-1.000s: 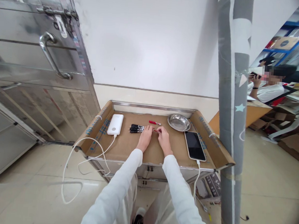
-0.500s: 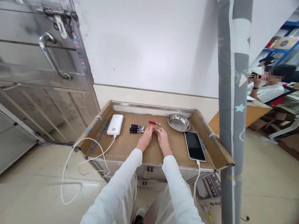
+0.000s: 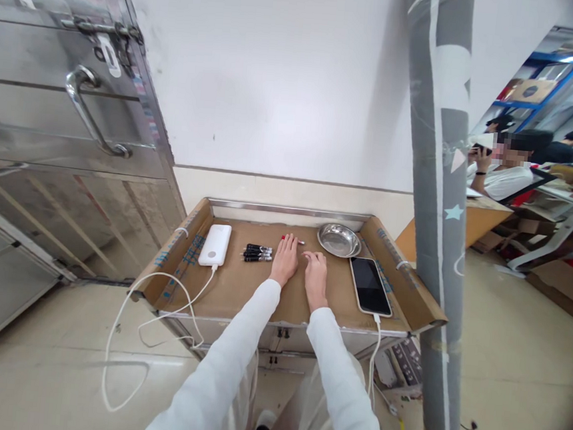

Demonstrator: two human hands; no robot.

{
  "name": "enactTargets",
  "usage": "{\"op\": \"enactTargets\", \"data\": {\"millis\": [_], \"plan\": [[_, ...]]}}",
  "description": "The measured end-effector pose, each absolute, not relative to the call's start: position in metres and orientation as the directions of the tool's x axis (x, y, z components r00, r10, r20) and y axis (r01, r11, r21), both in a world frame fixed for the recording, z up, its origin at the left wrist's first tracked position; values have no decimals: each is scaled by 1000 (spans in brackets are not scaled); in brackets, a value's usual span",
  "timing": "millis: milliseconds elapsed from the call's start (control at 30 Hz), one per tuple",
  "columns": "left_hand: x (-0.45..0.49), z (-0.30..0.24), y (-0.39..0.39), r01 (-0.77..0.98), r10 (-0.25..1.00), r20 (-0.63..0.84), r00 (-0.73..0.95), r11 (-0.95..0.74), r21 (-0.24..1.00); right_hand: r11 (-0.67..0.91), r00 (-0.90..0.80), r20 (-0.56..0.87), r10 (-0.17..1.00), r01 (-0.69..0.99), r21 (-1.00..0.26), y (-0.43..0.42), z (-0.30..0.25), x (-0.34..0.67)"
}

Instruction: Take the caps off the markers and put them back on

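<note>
My left hand lies over the cardboard-covered top with its fingers stretched forward, reaching a small red pen-like piece; part of that piece is hidden under the fingertips. To its right, my right hand rests low with curled fingers drawn toward the thumb. Whatever is between those fingertips is too small to make out. Just left of my left hand, several black pen-like pieces with silvery ends lie side by side in a bundle.
A shiny metal dish sits at the back right, with a phone on a cable before it. At left lies a white power bank with a looping cable. A grey wrapped pole stands at right. People sit beyond it.
My hands, together before, have moved apart. The left has gone forward onto the red piece with fingers stretched out; the right has shifted slightly right and nearer me. The view has tilted a little.
</note>
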State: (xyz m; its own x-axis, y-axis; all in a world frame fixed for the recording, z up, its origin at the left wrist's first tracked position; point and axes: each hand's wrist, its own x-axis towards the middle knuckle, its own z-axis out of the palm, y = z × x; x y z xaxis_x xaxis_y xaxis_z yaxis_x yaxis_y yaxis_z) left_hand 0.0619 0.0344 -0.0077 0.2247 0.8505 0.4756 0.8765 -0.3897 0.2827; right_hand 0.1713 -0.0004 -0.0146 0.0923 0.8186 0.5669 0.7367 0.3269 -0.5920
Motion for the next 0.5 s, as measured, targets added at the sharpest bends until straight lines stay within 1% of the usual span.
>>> {"op": "enactTargets", "data": {"millis": [133, 267, 367, 500], "plan": [[59, -3, 24, 896, 843, 486, 232, -379, 231, 359, 85, 596, 798, 727, -586, -9, -10, 171], [45, 0, -9, 929, 864, 438, 248, -341, 146, 364, 116, 611, 783, 712, -601, -20, -5, 169], [36, 1, -28, 918, 855, 452, 253, -360, 167, 362, 113, 604, 789, 709, -606, -26, -3, 168], [33, 4, -34, 915, 855, 485, 185, -330, 232, 391, 96, 601, 794, 676, -624, -29, 0, 168]]}}
